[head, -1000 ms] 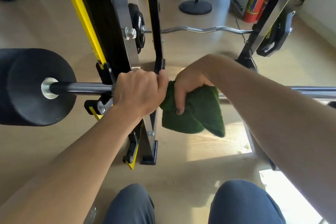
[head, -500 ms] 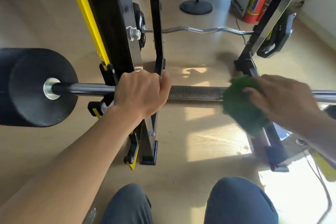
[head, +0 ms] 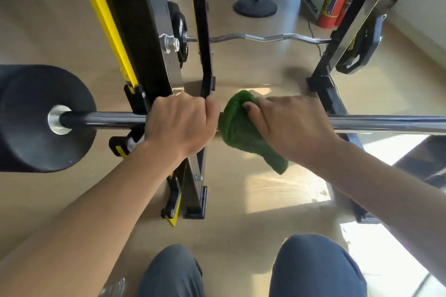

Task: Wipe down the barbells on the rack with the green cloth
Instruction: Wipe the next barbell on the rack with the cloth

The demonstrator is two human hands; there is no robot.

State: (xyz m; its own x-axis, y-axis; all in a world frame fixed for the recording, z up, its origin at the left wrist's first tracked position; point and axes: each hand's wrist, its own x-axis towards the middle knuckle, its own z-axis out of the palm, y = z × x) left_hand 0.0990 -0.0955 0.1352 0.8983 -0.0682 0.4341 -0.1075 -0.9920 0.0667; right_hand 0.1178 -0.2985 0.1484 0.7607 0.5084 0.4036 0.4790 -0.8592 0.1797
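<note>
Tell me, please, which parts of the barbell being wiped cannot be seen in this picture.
Head view only:
- Barbell: its right end is cut off by the frame edge.
- Bar under the green cloth: covered by cloth and right hand.
- Bar under the left hand: hidden by the gripping fingers.

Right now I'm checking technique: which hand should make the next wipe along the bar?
Right hand: it already grips the green cloth around the bar. The left hand only steadies it.
</note>
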